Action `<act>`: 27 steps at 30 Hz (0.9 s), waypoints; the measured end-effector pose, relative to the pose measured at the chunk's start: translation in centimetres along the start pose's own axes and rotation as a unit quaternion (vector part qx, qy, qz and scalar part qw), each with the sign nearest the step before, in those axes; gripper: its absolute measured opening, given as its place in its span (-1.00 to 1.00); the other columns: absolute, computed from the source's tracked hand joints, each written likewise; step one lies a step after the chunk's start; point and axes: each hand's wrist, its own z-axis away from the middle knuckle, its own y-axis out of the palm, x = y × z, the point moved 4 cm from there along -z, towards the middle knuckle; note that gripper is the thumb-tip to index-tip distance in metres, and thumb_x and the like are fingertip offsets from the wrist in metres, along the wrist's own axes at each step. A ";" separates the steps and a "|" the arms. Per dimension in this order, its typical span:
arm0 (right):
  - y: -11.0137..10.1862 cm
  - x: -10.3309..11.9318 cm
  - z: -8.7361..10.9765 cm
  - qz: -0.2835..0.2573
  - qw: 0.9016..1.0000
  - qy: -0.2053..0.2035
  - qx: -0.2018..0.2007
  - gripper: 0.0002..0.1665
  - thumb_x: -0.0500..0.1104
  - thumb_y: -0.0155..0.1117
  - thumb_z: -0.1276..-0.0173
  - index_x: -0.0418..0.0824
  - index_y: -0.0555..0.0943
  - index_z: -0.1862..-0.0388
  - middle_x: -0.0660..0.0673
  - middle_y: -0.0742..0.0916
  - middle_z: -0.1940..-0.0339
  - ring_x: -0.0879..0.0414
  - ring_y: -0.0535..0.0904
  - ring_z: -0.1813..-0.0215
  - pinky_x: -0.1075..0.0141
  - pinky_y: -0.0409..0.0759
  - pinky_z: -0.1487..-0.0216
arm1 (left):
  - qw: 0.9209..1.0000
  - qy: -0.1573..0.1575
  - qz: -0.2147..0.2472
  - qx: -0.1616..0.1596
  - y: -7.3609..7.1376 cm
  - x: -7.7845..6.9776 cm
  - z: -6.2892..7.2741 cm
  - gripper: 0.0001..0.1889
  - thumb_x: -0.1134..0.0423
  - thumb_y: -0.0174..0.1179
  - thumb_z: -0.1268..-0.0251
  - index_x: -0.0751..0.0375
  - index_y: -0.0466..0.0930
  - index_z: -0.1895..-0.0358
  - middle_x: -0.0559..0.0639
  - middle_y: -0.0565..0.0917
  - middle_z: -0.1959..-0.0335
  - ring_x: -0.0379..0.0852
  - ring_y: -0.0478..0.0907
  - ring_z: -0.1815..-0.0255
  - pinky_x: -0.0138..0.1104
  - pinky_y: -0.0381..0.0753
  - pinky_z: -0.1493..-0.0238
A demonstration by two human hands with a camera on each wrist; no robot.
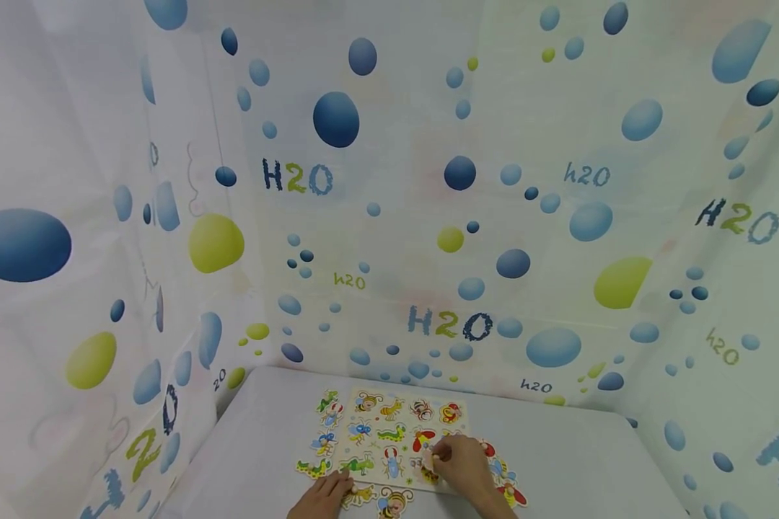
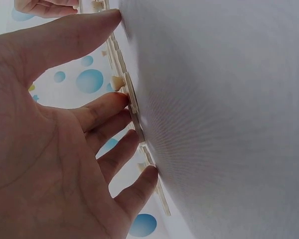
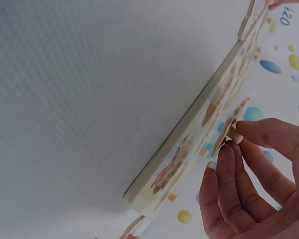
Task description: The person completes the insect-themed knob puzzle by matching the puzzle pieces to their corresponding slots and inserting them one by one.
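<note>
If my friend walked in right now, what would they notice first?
Probably the big spotted "H2O" backdrop rising behind the white table. Next, the colourful bug puzzle board on the table, with loose bug pieces on its left, right and near sides. Over its near right part, the right hand pinches a piece by its knob.

Board [image 1: 371, 448] left: loose pieces [image 1: 324, 442] in the way.
Board right: right hand [image 1: 464, 465], held piece [image 1: 429, 473], more loose pieces.
Near edge: left hand [image 1: 323, 496], two loose pieces.
Behind board: narrow strip, then curtain [image 1: 402, 238].
Table [image 1: 584, 461]: room outside both side rows.
</note>
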 end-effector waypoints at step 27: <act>1.9 0.4 0.6 -0.008 0.999 -0.022 0.042 -0.87 -0.27 0.57 -0.11 -0.04 0.79 0.43 0.20 0.63 0.49 0.38 0.47 0.45 0.44 0.51 0.46 | 1.000 -0.027 0.003 0.011 0.0 -0.4 0.2 0.00 -0.57 0.17 -0.20 0.27 0.51 -0.38 0.25 0.50 -0.42 0.28 0.44 -0.42 -0.02 0.52 -0.38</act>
